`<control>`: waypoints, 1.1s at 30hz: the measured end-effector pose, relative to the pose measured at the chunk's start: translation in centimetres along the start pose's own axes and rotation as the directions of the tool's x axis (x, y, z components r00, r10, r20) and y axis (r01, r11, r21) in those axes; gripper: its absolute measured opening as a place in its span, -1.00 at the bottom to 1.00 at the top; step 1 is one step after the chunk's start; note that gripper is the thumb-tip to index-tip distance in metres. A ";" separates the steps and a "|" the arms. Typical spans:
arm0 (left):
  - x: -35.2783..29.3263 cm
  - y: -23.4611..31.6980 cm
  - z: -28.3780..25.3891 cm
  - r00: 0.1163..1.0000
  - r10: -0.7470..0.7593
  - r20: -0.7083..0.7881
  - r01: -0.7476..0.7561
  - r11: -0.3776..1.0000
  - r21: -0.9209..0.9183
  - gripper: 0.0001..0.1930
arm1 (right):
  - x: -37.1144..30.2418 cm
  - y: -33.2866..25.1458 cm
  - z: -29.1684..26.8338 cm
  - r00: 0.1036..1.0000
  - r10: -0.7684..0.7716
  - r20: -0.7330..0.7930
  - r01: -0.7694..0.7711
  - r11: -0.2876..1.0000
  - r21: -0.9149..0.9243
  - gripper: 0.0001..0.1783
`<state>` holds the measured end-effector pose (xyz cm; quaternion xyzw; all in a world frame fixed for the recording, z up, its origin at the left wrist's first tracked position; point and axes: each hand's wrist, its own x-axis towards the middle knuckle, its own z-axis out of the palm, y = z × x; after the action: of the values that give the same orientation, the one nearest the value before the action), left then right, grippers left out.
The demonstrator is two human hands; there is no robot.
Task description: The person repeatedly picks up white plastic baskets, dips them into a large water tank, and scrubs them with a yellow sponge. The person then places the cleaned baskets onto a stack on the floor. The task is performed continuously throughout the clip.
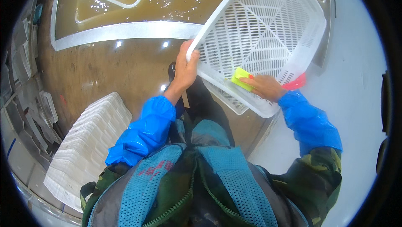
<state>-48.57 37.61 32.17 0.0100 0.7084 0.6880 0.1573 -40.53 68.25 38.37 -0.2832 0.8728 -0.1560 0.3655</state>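
Note:
A white slatted plastic basket [268, 22] is tilted in front of me, its open side toward me. My left hand [184, 66] is closed around its near left corner, the thumb on the rim. Inside the basket, my right hand [266, 88] holds a bright yellow-green sponge or scrubbing block [242, 79] against the lower wall. A small red-orange patch shows by the fingers on it. Blue sleeve covers reach over both forearms, and something pink-red [296, 82] shows at the right wrist.
Beyond the basket lies a metal-rimmed tank [125, 30] of murky brown water with white frames in it. Another white basket [228, 97] sits underneath. A stack of white baskets [90, 143] stands at lower left on the wet brown floor. A pale wall [356, 101] runs along the right.

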 end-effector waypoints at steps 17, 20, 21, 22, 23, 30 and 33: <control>2.6 -1.0 0.8 0.997 0.016 -0.072 -0.011 0.998 0.068 -0.60 | 1.4 2.6 3.5 0.968 0.152 -0.197 -0.193 0.959 -0.206 -0.34; 2.0 -1.6 0.9 0.997 0.007 -0.079 -0.002 0.998 0.060 -0.59 | 3.3 -0.3 2.4 0.988 -0.084 -0.133 0.049 0.968 -0.245 -0.32; 2.1 -1.6 0.7 0.997 0.025 -0.074 -0.021 0.998 0.060 -0.59 | 4.1 -0.2 1.6 0.982 -0.104 -0.154 0.065 0.969 -0.239 -0.34; 2.2 -1.7 0.5 0.995 0.051 -0.080 -0.046 0.997 0.066 -0.59 | 5.2 0.6 1.0 0.974 -0.138 -0.180 0.092 0.966 -0.241 -0.35; 1.7 -1.4 0.3 0.996 -0.007 -0.087 0.013 0.998 0.068 -0.59 | 5.6 0.7 1.1 0.967 -0.162 -0.196 0.113 0.964 -0.239 -0.37; 1.9 -1.8 0.0 0.997 0.047 -0.062 -0.042 0.996 0.075 -0.64 | 8.4 2.7 3.8 0.682 0.156 -0.714 -0.315 0.944 -0.094 -0.35; 2.2 -0.4 0.1 0.996 -0.023 -0.085 0.026 0.999 0.035 -0.67 | 7.5 3.8 0.7 0.642 0.350 -0.682 -0.317 0.931 0.179 -0.31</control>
<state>-50.57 38.23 31.30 -0.0250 0.7267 0.6730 0.1355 -45.79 66.66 31.96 -0.0287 0.9786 -0.2009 0.0334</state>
